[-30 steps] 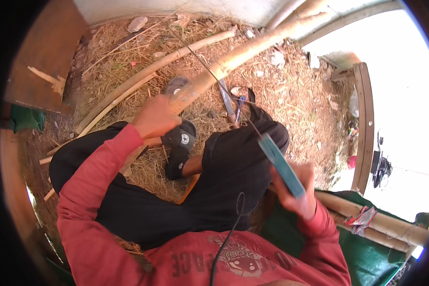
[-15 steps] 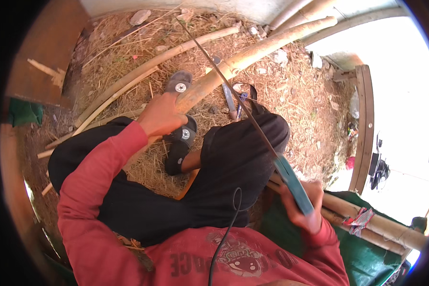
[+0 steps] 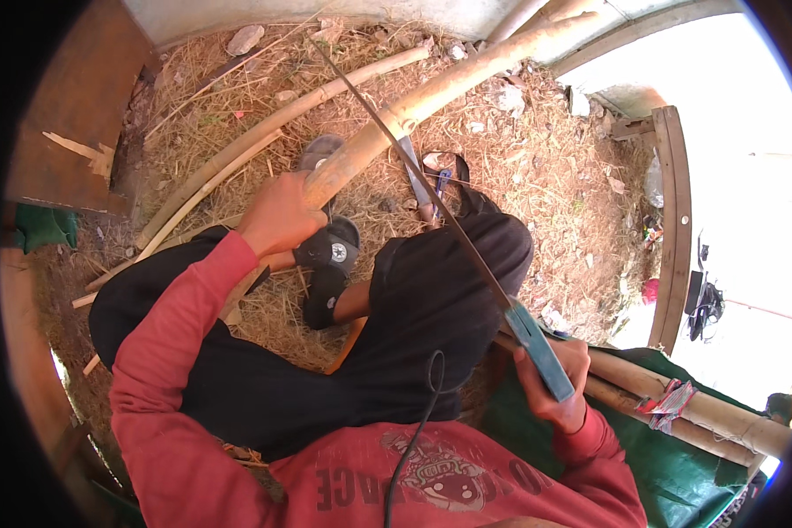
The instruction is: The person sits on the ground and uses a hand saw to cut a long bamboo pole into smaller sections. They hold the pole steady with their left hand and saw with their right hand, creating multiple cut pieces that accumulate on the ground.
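Note:
A thick bamboo pole [image 3: 453, 91] runs from my legs up toward the far right. Around its near part my left hand [image 3: 277, 216] is closed. My right hand [image 3: 556, 374] grips the green handle of a hand saw [image 3: 453, 224], above my right thigh. The saw's long thin blade slants up to the left and crosses over the pole, a little beyond my left hand. From this angle I cannot tell how deep the teeth sit in the bamboo. A knife [image 3: 420, 189] with a wooden handle lies on the ground beyond the pole, beside a dark strap [image 3: 466, 180].
Thinner bamboo poles [image 3: 277, 119] lie on the straw-covered ground at the left. A brown wooden panel [image 3: 75, 123] stands at far left, a wooden post [image 3: 673, 233] at right. Tied bamboo poles [image 3: 708, 421] rest over green cloth [image 3: 669, 475] beside my right arm. My sandaled feet [image 3: 334, 242] are below the pole.
My left hand and the bamboo pole have shifted slightly left in the picture. The saw blade's tip has moved a little to the left, while my right hand stays near the same place.

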`<action>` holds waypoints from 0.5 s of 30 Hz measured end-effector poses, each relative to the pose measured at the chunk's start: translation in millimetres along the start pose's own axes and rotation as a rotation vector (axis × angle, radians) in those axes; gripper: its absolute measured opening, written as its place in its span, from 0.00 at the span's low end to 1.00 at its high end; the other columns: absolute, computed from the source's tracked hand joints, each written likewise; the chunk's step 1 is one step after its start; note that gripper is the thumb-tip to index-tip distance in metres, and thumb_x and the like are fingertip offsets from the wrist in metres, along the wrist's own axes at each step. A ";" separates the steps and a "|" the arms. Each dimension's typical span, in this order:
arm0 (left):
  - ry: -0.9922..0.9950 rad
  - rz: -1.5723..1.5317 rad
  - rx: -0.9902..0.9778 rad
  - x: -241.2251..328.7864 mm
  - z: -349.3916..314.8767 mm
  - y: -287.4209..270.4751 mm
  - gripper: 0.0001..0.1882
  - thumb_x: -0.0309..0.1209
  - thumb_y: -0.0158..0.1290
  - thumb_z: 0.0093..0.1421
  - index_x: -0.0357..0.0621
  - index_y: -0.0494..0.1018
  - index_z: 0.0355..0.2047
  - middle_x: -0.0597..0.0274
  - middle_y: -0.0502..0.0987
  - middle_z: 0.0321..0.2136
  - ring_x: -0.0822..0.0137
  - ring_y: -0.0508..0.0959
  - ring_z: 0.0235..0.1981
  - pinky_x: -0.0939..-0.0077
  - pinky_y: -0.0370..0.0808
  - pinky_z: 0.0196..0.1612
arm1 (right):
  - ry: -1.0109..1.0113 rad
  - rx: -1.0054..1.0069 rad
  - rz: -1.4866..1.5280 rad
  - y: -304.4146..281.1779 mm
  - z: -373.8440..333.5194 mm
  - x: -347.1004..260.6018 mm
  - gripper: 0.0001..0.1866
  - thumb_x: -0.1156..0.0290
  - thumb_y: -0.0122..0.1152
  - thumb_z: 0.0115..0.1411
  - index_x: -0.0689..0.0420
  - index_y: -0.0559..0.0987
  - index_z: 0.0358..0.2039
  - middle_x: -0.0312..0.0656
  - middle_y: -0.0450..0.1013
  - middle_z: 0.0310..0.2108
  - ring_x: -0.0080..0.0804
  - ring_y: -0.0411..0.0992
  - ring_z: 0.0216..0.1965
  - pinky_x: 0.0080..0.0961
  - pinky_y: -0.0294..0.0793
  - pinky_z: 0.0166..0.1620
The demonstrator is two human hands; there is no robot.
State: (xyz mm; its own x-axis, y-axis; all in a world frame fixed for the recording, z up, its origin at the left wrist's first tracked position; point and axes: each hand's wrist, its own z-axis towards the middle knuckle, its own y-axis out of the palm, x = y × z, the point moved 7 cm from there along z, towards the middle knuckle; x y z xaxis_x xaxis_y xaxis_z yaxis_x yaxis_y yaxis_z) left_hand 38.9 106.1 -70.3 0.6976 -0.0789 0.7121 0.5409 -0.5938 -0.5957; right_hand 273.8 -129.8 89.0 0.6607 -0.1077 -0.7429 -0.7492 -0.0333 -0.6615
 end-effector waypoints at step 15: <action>0.042 0.104 0.056 3.8 0.6 -13.4 0.23 0.29 0.58 0.44 0.32 0.75 0.42 0.42 0.79 0.26 0.50 0.82 0.28 0.62 0.78 0.33 | -0.178 0.003 -0.185 -4.0 28.2 -16.7 0.03 0.82 0.56 0.50 0.62 0.74 0.22 0.40 0.64 0.14 0.34 0.64 0.12 0.29 0.61 0.17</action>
State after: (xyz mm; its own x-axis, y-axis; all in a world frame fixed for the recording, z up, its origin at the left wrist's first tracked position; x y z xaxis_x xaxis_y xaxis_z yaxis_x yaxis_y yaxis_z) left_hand 34.7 114.2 -59.8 0.7316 -0.1716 0.6597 0.4932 -0.5348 -0.6861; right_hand 267.1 -99.9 101.1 0.7847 0.0766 -0.6151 -0.6146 -0.0331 -0.7882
